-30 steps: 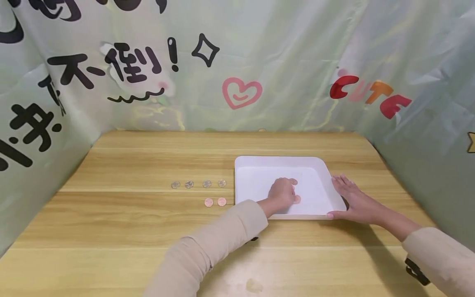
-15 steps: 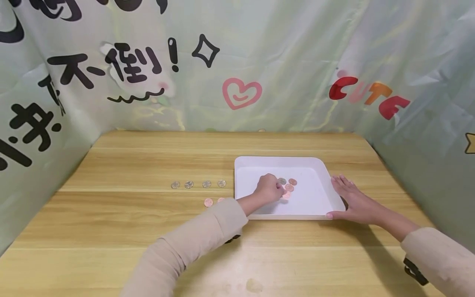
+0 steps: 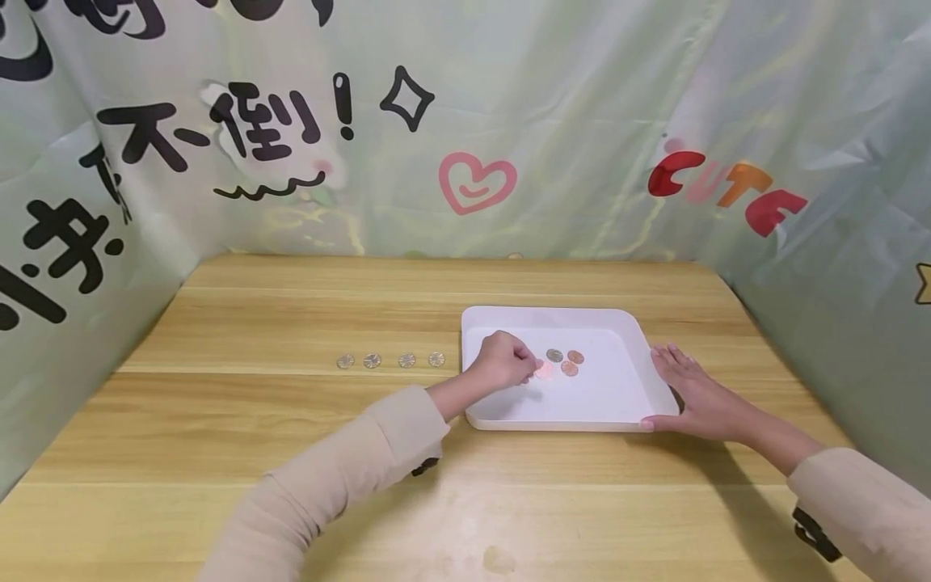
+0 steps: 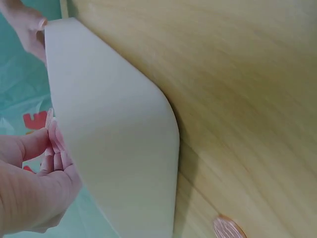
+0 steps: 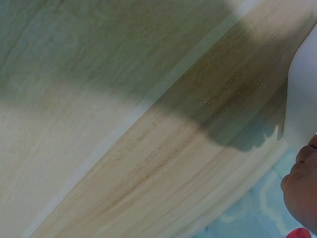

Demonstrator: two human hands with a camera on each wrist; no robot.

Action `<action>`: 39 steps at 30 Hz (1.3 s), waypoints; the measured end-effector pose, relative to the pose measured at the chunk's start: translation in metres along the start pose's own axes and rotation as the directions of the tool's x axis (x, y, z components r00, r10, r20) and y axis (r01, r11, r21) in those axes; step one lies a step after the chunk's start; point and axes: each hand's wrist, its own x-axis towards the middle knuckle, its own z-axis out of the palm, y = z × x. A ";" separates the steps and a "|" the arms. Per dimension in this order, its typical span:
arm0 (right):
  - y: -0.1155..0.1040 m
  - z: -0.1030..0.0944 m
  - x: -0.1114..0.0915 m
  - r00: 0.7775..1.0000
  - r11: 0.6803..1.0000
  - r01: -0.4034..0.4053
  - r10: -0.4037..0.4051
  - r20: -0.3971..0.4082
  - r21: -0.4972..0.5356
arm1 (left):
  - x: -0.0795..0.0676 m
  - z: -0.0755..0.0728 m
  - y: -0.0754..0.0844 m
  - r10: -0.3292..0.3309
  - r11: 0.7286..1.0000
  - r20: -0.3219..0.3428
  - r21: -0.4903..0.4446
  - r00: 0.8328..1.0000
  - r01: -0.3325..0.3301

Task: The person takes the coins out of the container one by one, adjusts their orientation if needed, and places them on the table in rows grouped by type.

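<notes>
My left hand (image 3: 502,361) is over the left part of a white tray (image 3: 494,416). Between thumb and fingers it pinches a copper coin (image 4: 49,118), held above the tray floor. To the right of those fingertips lie a silver coin (image 3: 555,355) and two copper coins, one behind (image 3: 575,356) and one in front (image 3: 570,369). At the tray's right side my right hand (image 3: 701,398) rests with spread fingers along the rim, thumb at the near corner. Only part of this hand (image 5: 303,188) enters the right wrist view.
Left of the tray, several silver coins (image 3: 406,360) form a row on the wooden table (image 3: 218,420). A copper coin (image 4: 229,227) on the table shows in the left wrist view; my left arm covers that area in the head view. Printed cloth (image 3: 567,121) encloses the table's back and sides.
My left hand has moved left across the tray with the copper coin, uncovering the coins lying there. Its sleeve now covers the two copper coins on the table. My right hand stays put.
</notes>
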 end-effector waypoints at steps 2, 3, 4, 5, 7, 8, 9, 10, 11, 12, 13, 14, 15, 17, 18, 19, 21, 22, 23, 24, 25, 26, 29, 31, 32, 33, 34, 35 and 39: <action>0.000 0.000 0.000 1.000 1.000 -0.003 0.003 0.002 0.001 | -0.002 -0.005 -0.001 -0.012 1.000 -0.003 -0.018 1.000 0.012; -0.001 -0.001 -0.001 1.000 1.000 -0.004 0.004 0.002 0.002 | -0.003 -0.007 -0.002 -0.017 1.000 -0.006 -0.024 1.000 0.017; -0.001 -0.001 -0.001 1.000 1.000 -0.005 0.005 0.003 0.004 | -0.003 -0.009 -0.003 -0.021 0.999 -0.010 -0.029 1.000 0.021; -0.001 -0.001 -0.001 1.000 1.000 -0.005 0.005 0.004 0.004 | -0.004 -0.011 -0.004 -0.024 0.999 -0.013 -0.032 1.000 0.024; -0.001 -0.001 -0.001 1.000 1.000 -0.008 0.008 0.006 0.006 | -0.006 -0.015 -0.007 -0.028 0.999 -0.010 -0.040 1.000 0.028; -0.001 -0.001 -0.001 1.000 1.000 -0.009 0.009 0.007 0.006 | -0.007 -0.017 -0.008 -0.033 0.998 -0.006 -0.046 0.999 0.032; -0.001 -0.001 -0.001 1.000 1.000 -0.009 0.008 0.006 0.005 | -0.009 -0.020 -0.010 -0.034 0.998 -0.003 -0.048 0.999 0.034; -0.001 -0.001 -0.001 1.000 1.000 -0.007 0.007 0.005 0.005 | -0.010 -0.022 -0.012 -0.034 0.998 -0.001 -0.051 0.999 0.034; 0.000 -0.001 -0.001 1.000 1.000 -0.004 0.004 0.003 0.005 | -0.011 -0.024 -0.013 -0.041 0.997 0.003 -0.059 0.999 0.041; 0.000 -0.001 -0.001 1.000 1.000 -0.004 0.004 0.001 0.004 | -0.012 -0.027 -0.015 -0.047 0.997 0.005 -0.063 0.999 0.047; 0.000 -0.001 -0.001 1.000 1.000 -0.002 0.002 0.000 0.004 | -0.013 -0.029 -0.017 -0.052 0.996 0.006 -0.071 0.999 0.052; 0.001 -0.001 -0.001 1.000 1.000 0.001 -0.001 -0.003 0.000 | -0.014 -0.030 -0.018 -0.059 0.996 0.001 -0.073 0.998 0.059; 0.001 -0.001 -0.001 1.000 1.000 0.003 -0.003 -0.004 -0.004 | -0.015 -0.032 -0.020 -0.063 0.995 -0.004 -0.076 0.998 0.063; 0.001 -0.001 -0.001 1.000 1.000 0.004 -0.004 -0.003 -0.010 | -0.018 -0.035 -0.022 -0.072 0.993 -0.014 -0.093 0.997 0.071; 0.001 -0.001 -0.001 1.000 1.000 0.002 -0.002 -0.001 -0.012 | -0.019 -0.036 -0.024 -0.070 0.993 -0.019 -0.097 0.997 0.068; 0.001 -0.001 -0.001 1.000 1.000 0.002 -0.002 0.000 -0.012 | -0.020 -0.037 -0.025 -0.072 0.992 -0.024 -0.104 0.997 0.070; 0.001 0.000 -0.001 1.000 1.000 0.001 -0.001 0.001 -0.012 | -0.023 -0.041 -0.026 -0.072 0.991 -0.030 -0.113 0.997 0.068; 0.001 0.000 -0.001 1.000 1.000 0.001 -0.001 0.001 -0.010 | -0.025 -0.042 -0.027 -0.067 0.992 -0.033 -0.111 0.997 0.063; 0.000 0.000 -0.001 1.000 1.000 0.000 0.000 0.001 -0.008 | -0.026 -0.045 -0.027 -0.067 0.992 -0.036 -0.107 0.997 0.063; 0.000 0.000 -0.001 1.000 1.000 0.001 -0.001 0.000 -0.007 | -0.028 -0.047 -0.028 -0.065 0.993 -0.039 -0.100 0.997 0.060; 0.000 0.000 -0.002 1.000 1.000 0.002 -0.002 -0.001 -0.007 | -0.029 -0.049 -0.029 -0.066 0.993 -0.042 -0.097 0.997 0.062; 0.000 0.000 -0.002 1.000 1.000 0.004 -0.004 -0.001 -0.008 | -0.031 -0.051 -0.030 -0.065 0.994 -0.046 -0.090 0.997 0.061; 0.001 0.001 -0.002 1.000 1.000 0.007 -0.007 -0.002 -0.010 | -0.034 -0.057 -0.034 -0.061 0.996 -0.058 -0.069 0.996 0.057; 0.001 0.001 -0.002 1.000 1.000 0.007 -0.007 -0.003 -0.011 | -0.037 -0.060 -0.038 -0.071 0.995 -0.059 -0.075 0.996 0.067; 0.001 0.001 -0.002 1.000 1.000 0.006 -0.006 -0.004 -0.012 | -0.038 -0.062 -0.039 -0.077 0.994 -0.057 -0.081 0.995 0.072; 0.001 0.001 -0.002 1.000 1.000 0.005 -0.005 -0.004 -0.011 | -0.039 -0.064 -0.041 -0.082 0.993 -0.053 -0.084 0.995 0.077; 0.001 0.000 -0.002 1.000 1.000 0.004 -0.004 -0.004 -0.011 | -0.040 -0.066 -0.042 -0.087 0.993 -0.051 -0.089 0.995 0.082; 0.001 0.000 -0.001 1.000 1.000 0.004 -0.004 -0.005 -0.012 | -0.041 -0.068 -0.043 -0.093 0.991 -0.049 -0.097 0.994 0.088; 0.001 0.000 -0.001 1.000 1.000 0.005 -0.005 -0.006 -0.014 | -0.044 -0.076 -0.048 -0.089 0.994 -0.061 -0.073 0.994 0.084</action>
